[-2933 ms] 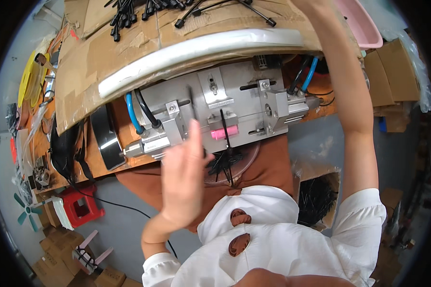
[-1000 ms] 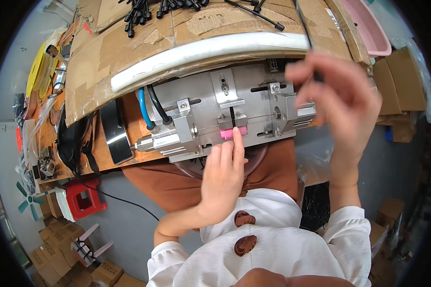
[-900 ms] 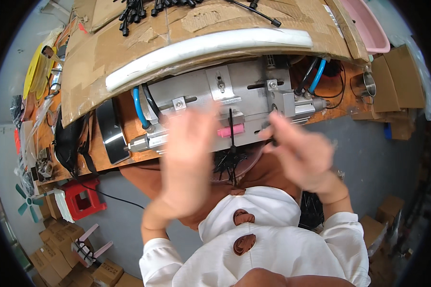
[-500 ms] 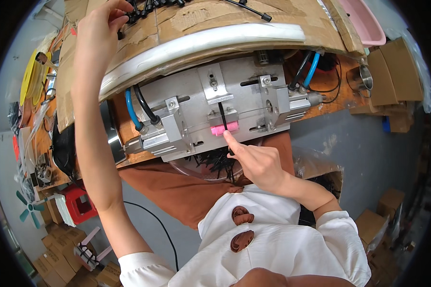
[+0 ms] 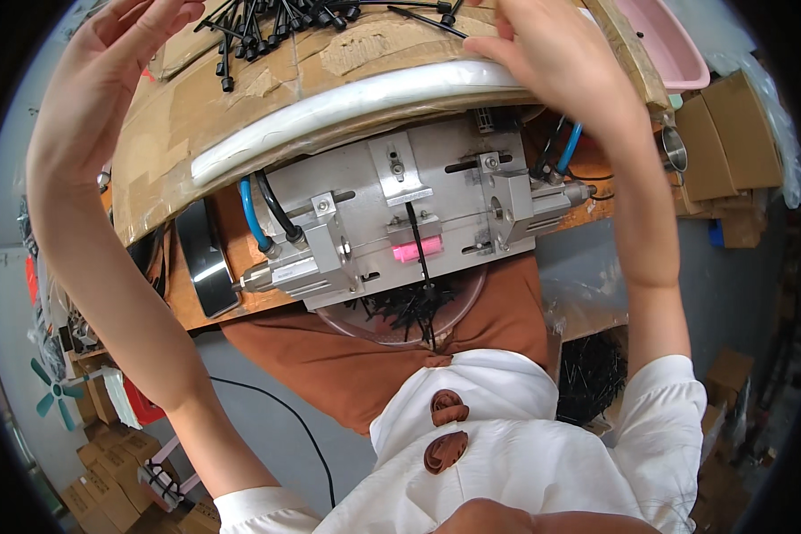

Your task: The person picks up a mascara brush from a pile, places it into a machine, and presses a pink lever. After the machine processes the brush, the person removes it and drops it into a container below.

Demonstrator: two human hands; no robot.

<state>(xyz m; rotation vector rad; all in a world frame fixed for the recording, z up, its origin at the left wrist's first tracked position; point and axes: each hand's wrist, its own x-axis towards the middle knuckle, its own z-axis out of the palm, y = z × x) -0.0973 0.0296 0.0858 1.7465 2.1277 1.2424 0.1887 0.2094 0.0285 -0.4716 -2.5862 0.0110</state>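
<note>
My left hand (image 5: 98, 80) is raised over the far left corner of the cardboard, its fingers bent but apart, with nothing visible in them. Beside it lies a pile of black plastic rods with capped ends (image 5: 280, 22). Over the far right part of the cardboard, my right hand (image 5: 565, 62) is blurred, its thumb close to the end of a loose black rod (image 5: 427, 20); the upper edge cuts off its other fingers. Nearer me, a metal clamping fixture (image 5: 329, 160) holds one black rod (image 5: 416, 233) across a pink block (image 5: 405, 253); neither hand touches it.
A white padded strip (image 5: 356, 105) edges the cardboard sheet (image 5: 165, 173). Blue hoses (image 5: 251, 214) and black ones run into the fixture. A phone (image 5: 206, 258) lies at its left. Below, a clear bowl (image 5: 374, 336) holds black rods; a box of them (image 5: 592, 378) stands right.
My right hand has left the rod on the pink block and moved up and right to the cardboard. My left hand has drawn left, away from the pile of rods.
</note>
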